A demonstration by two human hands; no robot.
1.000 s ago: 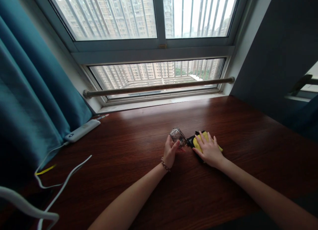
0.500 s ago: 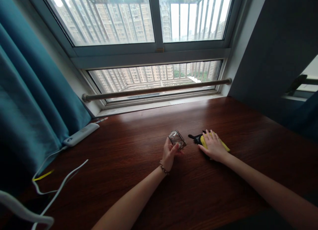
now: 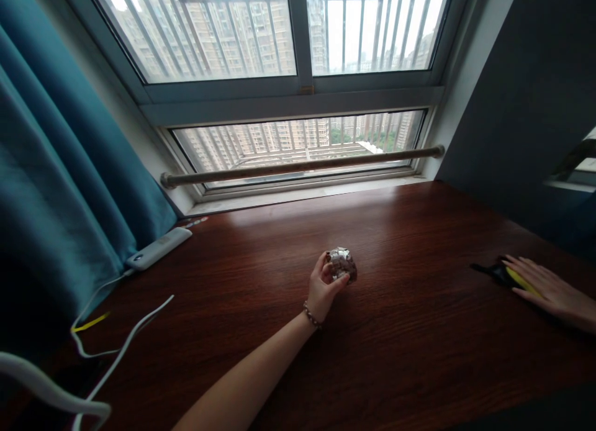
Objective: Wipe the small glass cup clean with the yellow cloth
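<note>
My left hand (image 3: 325, 289), with a beaded bracelet at the wrist, is closed on a small clear, shiny glass-like object (image 3: 343, 264). Thumb and fingers grip its left and lower sides, and it is held just over the brown wooden tabletop (image 3: 261, 331). Far to the right, my right hand (image 3: 552, 289) lies flat with outstretched fingers on a yellow and black item (image 3: 516, 281). A dark narrow end of that item sticks out to the left; most of the rest is hidden under the palm, and its kind is unclear.
A white power strip (image 3: 159, 248) lies at the left by the blue curtain (image 3: 88, 139). White cables (image 3: 125, 341), one with a yellow tag (image 3: 92, 322), run along the left side. Behind the tabletop, a metal rail (image 3: 302, 167) crosses the window.
My right hand has slid far to the right across the tabletop, taking the yellow and black item along. My left hand has turned the glass-like object and shifted slightly right.
</note>
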